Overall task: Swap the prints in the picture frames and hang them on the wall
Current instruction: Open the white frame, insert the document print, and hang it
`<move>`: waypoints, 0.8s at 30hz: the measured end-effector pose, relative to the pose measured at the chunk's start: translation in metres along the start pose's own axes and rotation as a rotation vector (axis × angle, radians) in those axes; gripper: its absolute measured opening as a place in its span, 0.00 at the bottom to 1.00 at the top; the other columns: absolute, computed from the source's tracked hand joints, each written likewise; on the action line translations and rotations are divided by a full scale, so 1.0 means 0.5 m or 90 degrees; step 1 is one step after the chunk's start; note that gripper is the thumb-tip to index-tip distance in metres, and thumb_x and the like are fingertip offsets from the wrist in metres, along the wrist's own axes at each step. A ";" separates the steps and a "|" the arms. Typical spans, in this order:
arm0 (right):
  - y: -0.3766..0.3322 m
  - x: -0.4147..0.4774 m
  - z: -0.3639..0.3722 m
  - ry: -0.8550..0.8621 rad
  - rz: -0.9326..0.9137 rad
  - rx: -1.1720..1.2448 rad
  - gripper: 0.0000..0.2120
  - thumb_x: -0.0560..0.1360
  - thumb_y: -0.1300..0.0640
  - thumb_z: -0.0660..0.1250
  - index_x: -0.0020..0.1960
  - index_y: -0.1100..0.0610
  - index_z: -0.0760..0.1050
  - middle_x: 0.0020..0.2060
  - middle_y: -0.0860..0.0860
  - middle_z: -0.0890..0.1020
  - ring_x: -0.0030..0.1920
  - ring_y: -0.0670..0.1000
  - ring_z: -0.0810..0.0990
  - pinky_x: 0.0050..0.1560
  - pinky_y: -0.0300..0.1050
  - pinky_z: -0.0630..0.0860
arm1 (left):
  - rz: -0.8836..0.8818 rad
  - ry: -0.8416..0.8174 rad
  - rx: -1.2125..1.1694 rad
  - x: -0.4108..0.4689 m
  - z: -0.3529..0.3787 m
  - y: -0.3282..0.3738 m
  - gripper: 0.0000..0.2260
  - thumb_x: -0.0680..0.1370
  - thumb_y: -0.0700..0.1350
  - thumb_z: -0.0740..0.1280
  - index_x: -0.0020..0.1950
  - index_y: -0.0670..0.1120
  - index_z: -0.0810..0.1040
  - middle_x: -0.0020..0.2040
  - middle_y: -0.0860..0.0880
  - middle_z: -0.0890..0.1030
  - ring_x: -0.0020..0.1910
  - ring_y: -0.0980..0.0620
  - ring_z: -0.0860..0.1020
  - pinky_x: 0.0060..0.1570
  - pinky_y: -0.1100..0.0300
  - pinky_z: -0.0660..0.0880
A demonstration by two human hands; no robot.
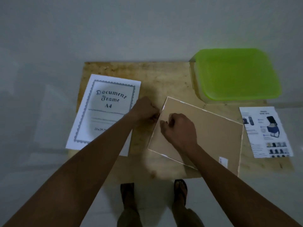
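It looks like a plain home room: bare pale wall, pale tiled floor, rough plywood tabletop, lime-green lidded plastic box, sandalled feet.

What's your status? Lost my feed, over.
Pinching frame back, left edge: left hand, right hand. Loose: document print left, flyer right. Nothing blocking.

Table under certificate, frame, leaflet, container

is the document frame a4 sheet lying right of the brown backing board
No, the A4 sheet lies left of the brown backing board; a product flyer lies to its right.
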State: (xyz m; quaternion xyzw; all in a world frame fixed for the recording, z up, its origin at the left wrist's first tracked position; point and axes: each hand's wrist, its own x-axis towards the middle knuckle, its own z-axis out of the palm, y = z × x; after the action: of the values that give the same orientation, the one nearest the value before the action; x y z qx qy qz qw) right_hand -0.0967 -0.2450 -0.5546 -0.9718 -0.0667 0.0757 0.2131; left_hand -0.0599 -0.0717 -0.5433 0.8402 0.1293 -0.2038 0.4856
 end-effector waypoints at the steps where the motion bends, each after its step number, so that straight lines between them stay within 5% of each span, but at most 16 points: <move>1: -0.013 -0.005 0.007 0.015 0.009 -0.019 0.17 0.74 0.42 0.63 0.36 0.54 0.71 0.37 0.52 0.77 0.40 0.59 0.78 0.42 0.50 0.75 | 0.018 -0.003 0.001 0.003 -0.005 -0.003 0.06 0.73 0.39 0.72 0.38 0.37 0.85 0.32 0.43 0.85 0.33 0.50 0.84 0.37 0.61 0.80; 8: -0.068 -0.044 0.043 0.075 0.100 -0.102 0.13 0.79 0.49 0.57 0.45 0.54 0.77 0.43 0.54 0.79 0.39 0.61 0.80 0.40 0.51 0.74 | -0.005 -0.080 -0.122 0.014 -0.011 -0.014 0.08 0.73 0.35 0.75 0.48 0.31 0.83 0.41 0.34 0.84 0.32 0.47 0.84 0.35 0.58 0.83; 14: -0.071 -0.043 0.042 0.053 0.123 -0.078 0.11 0.79 0.50 0.57 0.38 0.50 0.66 0.41 0.51 0.78 0.40 0.60 0.79 0.41 0.51 0.70 | -0.064 -0.094 -0.145 0.028 -0.004 -0.011 0.04 0.74 0.31 0.73 0.47 0.31 0.83 0.30 0.48 0.84 0.27 0.54 0.81 0.36 0.58 0.83; 24: -0.060 -0.048 0.045 0.093 0.108 0.007 0.11 0.78 0.53 0.59 0.37 0.51 0.65 0.40 0.52 0.76 0.39 0.61 0.77 0.39 0.53 0.73 | -0.079 -0.059 -0.191 0.023 0.002 -0.014 0.06 0.74 0.33 0.73 0.49 0.32 0.83 0.41 0.36 0.84 0.36 0.43 0.83 0.39 0.55 0.83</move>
State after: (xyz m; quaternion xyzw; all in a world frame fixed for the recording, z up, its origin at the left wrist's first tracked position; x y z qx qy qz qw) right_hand -0.1271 -0.2127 -0.5592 -0.9756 0.0321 0.0229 0.2159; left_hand -0.0527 -0.0690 -0.5543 0.7383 0.1872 -0.2504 0.5976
